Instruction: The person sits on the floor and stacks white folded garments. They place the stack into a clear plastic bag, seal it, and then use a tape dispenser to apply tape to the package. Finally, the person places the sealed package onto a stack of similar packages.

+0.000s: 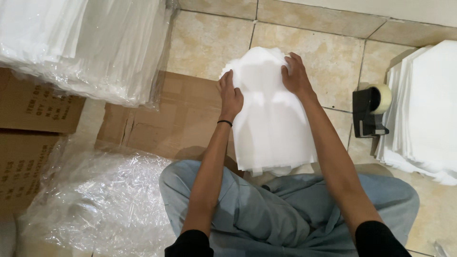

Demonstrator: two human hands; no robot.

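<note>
The person sits on the beige tiled floor with a stack of thin white foam sheets resting against the lap, partly over a flattened brown cardboard box. The left hand and right hand each grip the stack's far corners, fingers curled over the edge. Advisable: keep both grips level and square the edges. A black tape dispenser stands nearby.

Evenly lit from above, soft and fairly bright. Overexposed on the white sheet stack and the wrapped pile, detail washed out there. Faint shadow beneath the forearms on the cardboard. Glints on crumpled plastic. Slightly soft throughout.
</note>
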